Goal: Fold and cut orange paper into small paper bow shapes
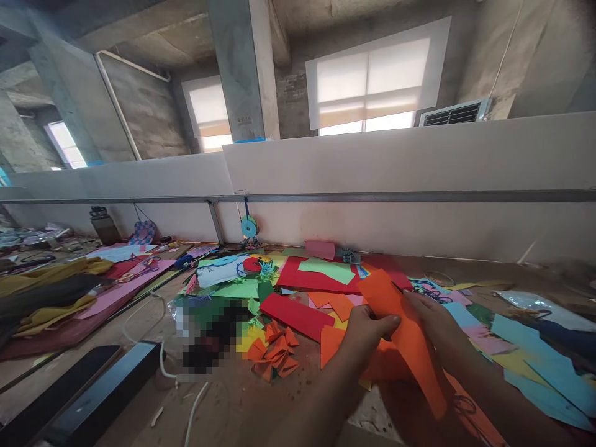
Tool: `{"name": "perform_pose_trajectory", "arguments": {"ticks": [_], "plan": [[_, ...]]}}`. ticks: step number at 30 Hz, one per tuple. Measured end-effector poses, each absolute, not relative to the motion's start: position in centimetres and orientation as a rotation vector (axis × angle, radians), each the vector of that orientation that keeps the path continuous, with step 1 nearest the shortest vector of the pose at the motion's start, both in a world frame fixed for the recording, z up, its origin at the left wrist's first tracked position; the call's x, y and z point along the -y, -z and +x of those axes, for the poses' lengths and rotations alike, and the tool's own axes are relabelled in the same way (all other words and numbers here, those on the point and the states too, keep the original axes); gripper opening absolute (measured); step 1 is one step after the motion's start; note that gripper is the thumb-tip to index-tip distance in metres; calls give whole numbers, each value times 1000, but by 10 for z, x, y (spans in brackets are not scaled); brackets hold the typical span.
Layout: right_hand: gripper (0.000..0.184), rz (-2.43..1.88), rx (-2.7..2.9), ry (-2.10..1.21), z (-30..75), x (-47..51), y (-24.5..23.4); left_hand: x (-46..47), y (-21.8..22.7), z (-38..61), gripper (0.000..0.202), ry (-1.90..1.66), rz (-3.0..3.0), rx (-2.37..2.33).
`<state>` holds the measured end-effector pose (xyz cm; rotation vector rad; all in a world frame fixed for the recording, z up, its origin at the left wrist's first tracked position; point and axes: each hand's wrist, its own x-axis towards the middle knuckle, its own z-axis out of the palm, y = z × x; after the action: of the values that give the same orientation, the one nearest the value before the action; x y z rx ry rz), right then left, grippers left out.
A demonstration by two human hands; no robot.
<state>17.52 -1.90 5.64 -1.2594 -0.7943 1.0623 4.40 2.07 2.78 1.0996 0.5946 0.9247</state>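
Note:
An orange sheet [419,354], long and bent, is raised above the table between my two hands. My left hand [367,329] pinches its left edge, thumb on top. My right hand [426,310] is closed at its right edge, with the fingers largely hidden behind the sheet. A thin dark line shows near those fingers; I cannot make out what it is. Under my hands lie more orange sheets [330,341]. To their left is a pile of small folded-looking orange pieces [274,354], beside a red sheet [298,316].
Coloured sheets cover the table's far side, including a pale green one [328,270]. Light blue sheets [531,335] lie right. A dark box [107,391] and white cable [162,360] are front left. A bottle [105,225] stands far left, below a white partition [372,167].

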Motion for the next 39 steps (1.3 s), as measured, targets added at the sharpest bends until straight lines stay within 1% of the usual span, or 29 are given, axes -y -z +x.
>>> {"name": "perform_pose_trajectory", "arguments": {"ticks": [6,12,20,23,29,32,36,39], "plan": [[23,-1242,760,-1094,172,23,-63,-22,-19,49,32,-912,1119,-602],[29,-1255,786,-1136,176,20,-57,-21,-18,53,34,-904,1101,-577],[31,-1244,846,-1083,180,21,-54,-18,-17,53,37,-872,1118,-583],[32,-1234,852,-1069,181,20,-52,-16,-17,54,35,-864,1119,-598],[27,-1222,847,-1034,180,20,-55,-12,-19,56,29,-843,1130,-640],[28,-1261,938,-939,180,21,-64,-10,-20,57,26,-841,1147,-634],[29,-1309,1159,-707,183,24,-74,-10,-17,59,24,-827,1158,-648],[32,-1323,1163,-674,189,20,-68,-12,-15,58,23,-827,1165,-619]]}}
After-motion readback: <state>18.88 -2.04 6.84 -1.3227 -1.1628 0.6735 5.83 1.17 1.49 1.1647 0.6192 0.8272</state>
